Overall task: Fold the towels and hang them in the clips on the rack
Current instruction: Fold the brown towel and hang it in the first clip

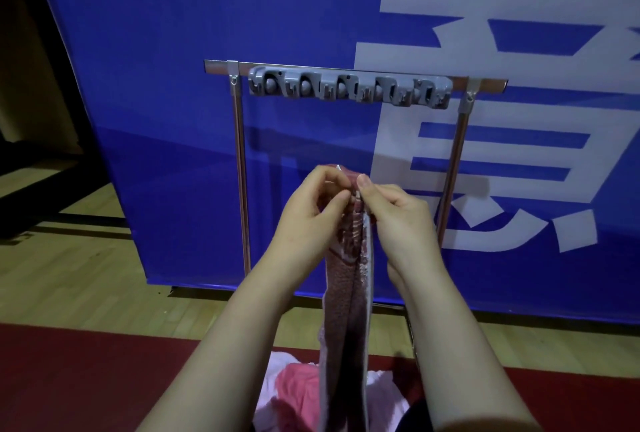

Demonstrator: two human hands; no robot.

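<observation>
The top edge of the folded towel [343, 293] is mostly covered by fingers. The left hand [311, 210] curls over it and pinches it between thumb and fingertips. The right hand [398, 220], almost touching the left, pinches the same edge, with its thumb lying on top. From the hands the pink towel hangs straight down between the forearms as a narrow strip. A pale border runs along the side under the right hand, and the lower end is cut off by the bottom of the view.

Below the wrists lies a pile of pink and white cloth [294, 390], partly hidden by the hanging strip and the arms. How many pieces it holds cannot be told.

Above and beyond both hands stands the rack [240, 161]. Its grey clip strip [349, 87] is blurred, so the clips cannot be made out singly, and nothing hangs from it. The lower part of the leg beyond the right hand disappears behind that wrist.

Between the knuckles and the clip strip is open room, backed by a blue banner [173, 51]. Off to the left hand's side are wooden floor [69, 276] and a red mat [86, 379].
</observation>
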